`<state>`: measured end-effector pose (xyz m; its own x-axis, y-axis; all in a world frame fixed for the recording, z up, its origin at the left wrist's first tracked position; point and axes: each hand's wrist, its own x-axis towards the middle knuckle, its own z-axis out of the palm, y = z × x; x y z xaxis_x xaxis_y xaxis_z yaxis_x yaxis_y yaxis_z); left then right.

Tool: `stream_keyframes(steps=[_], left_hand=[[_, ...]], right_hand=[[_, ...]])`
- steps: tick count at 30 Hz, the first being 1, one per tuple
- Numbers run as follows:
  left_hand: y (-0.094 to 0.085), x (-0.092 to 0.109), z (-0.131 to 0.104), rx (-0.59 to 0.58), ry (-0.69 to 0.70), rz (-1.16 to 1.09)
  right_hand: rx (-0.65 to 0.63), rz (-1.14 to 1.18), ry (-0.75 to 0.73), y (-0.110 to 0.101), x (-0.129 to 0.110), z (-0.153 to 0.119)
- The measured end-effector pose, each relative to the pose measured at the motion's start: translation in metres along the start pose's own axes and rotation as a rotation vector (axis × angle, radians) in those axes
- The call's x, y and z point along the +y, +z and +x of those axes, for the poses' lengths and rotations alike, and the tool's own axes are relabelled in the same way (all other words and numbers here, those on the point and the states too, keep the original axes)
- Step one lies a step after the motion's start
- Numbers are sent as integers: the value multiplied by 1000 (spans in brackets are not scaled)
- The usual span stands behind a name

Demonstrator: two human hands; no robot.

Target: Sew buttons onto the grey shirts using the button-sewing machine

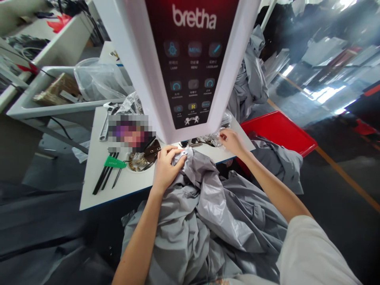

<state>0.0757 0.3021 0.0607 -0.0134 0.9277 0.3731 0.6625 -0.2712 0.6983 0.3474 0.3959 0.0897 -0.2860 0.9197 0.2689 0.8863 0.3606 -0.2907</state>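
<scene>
Below a white machine head [192,71] with a dark button panel, my left hand [168,168] grips the edge of a grey garment [208,198], its thumb and fingers closed on the cloth. The garment hangs from the white tabletop [130,188] and spreads over my lap. My right hand [230,140] is at the table's right side, fingers bent together beside a clear plastic bag [213,138] of small parts. Whatever its fingertips hold is too small to make out. A small spring [195,145] lies between the hands.
On the table's left are a wrench [104,126], black tools, a green tag [115,162] and a round opening holding metal parts [139,161]. A red tray [279,132] stands at the right with grey cloth [276,158] against it. Behind left is a grey trough [56,109] with plastic bags.
</scene>
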Motion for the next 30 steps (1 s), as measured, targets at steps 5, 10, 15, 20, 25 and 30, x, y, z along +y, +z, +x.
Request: stream_keyframes(steps=[5, 10, 15, 20, 25, 30], left_hand=[[0, 0, 0, 1, -4, 2], [1, -1, 0, 1, 2, -2], [0, -1, 0, -10, -1, 0], [0, -1, 0, -24, -2, -4], [1, -1, 1, -37, -17, 7], [1, -1, 0, -50, -42, 22]], right_hand=[[20, 83, -50, -2, 5, -3], [-54, -64, -150, 8, 7, 3], [-97, -110, -139, 13, 4, 8], [-38, 14, -93, 12, 4, 4], [37, 386, 28, 7, 8, -5], [3, 911, 183, 4, 16, -12]])
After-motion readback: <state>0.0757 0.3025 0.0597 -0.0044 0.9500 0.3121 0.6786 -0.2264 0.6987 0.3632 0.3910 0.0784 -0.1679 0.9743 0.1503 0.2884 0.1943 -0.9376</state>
